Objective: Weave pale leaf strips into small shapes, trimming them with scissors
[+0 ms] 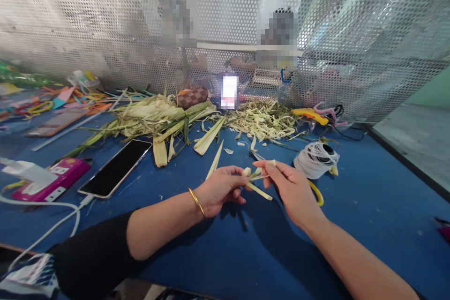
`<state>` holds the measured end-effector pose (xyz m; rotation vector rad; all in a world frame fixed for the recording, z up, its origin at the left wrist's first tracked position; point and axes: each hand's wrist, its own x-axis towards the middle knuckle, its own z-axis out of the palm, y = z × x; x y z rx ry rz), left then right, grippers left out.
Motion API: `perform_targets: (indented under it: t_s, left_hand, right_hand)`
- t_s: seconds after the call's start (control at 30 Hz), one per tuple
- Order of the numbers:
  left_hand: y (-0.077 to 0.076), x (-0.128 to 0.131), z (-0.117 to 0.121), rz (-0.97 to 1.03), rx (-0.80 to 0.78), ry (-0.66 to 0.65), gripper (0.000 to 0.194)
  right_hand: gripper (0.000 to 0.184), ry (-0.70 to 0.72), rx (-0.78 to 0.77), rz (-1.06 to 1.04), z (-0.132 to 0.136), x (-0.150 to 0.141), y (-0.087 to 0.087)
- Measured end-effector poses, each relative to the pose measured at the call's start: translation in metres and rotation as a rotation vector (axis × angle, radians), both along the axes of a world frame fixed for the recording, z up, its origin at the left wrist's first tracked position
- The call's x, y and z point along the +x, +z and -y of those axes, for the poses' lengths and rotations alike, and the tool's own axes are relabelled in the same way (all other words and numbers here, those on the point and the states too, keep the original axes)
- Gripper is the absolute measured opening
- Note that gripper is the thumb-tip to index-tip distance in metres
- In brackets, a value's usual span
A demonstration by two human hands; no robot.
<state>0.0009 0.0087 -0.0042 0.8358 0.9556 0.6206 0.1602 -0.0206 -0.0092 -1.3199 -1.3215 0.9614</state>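
Note:
My left hand [227, 185], with a gold bangle at its wrist, pinches a small pale green stalk [259, 191] that has leaf strips folded around its top. My right hand [290, 187] is closed on the free end of a pale leaf strip [258, 177] that runs from the stalk. Both hands are just above the blue table. Under the right hand, a yellow scissor handle [318, 193] shows in part. Beside it stands a spool of white cord [316, 160]. A pointed leaf piece [215, 160] lies behind my left hand.
Long dried leaves [151, 115] and a heap of shredded leaf [263, 119] lie at the back. A phone [117, 168] on a cable and a magenta power strip [72, 168] are at left. A yellow-handled tool [311, 115] lies back right, before a perforated metal screen [225, 4].

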Motion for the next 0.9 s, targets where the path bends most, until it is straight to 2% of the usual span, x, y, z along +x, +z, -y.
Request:
perform_targets:
  t_s: [0.23, 0.4, 0.5, 0.67, 0.77, 0.9]
  left_hand:
    - [-0.0008, -0.0002, 0.0, 0.016, -0.009, -0.006, 0.014]
    - [-0.0001, -0.0004, -0.0002, 0.003, -0.003, -0.003, 0.01]
    - [0.0005, -0.0006, 0.0, -0.007, -0.011, 0.002, 0.01]
    - [0.0004, -0.0007, 0.0006, 0.003, 0.001, 0.003, 0.013]
    - [-0.0005, -0.0005, 0.0008, 0.003, 0.005, 0.005, 0.013]
    - [-0.0007, -0.0002, 0.001, -0.01, 0.034, 0.005, 0.01]
  right_hand:
    - [0.035, 0.045, -0.051, -0.339, 0.0014, -0.0024, 0.0035]
    - [0.027, -0.019, -0.052, -0.425, -0.0002, -0.0012, 0.0042]
    - [0.025, -0.045, -0.02, -0.396, -0.0011, 0.0, 0.0027]
    - [0.028, -0.009, -0.006, -0.346, 0.0, 0.0003, 0.0027]
    - [0.029, -0.019, 0.024, -0.174, 0.0014, 0.0, 0.003]
    - [0.017, -0.021, 0.039, 0.066, 0.0038, -0.0007, 0.0021]
